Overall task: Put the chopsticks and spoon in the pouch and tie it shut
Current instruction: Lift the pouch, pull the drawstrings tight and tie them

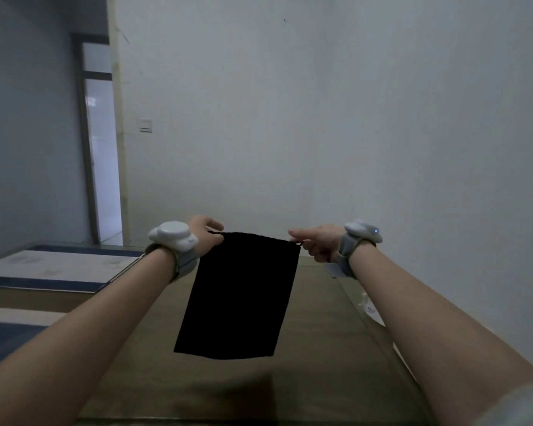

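A black cloth pouch (239,298) hangs in the air above the olive-brown table (320,348), its gathered top edge stretched level between my hands. My left hand (206,233) pinches the drawstring at the pouch's top left corner. At the top right corner my right hand (316,241) pinches the other drawstring end. Both wrists wear grey bands with white trackers. No chopsticks or spoon show; whether they are inside the pouch is hidden.
A white paper or packet (371,310) lies at the table's right edge next to the wall. To the left sit flat blue-and-white boards (53,269). A doorway (102,161) opens at the far left; a bare white wall stands behind.
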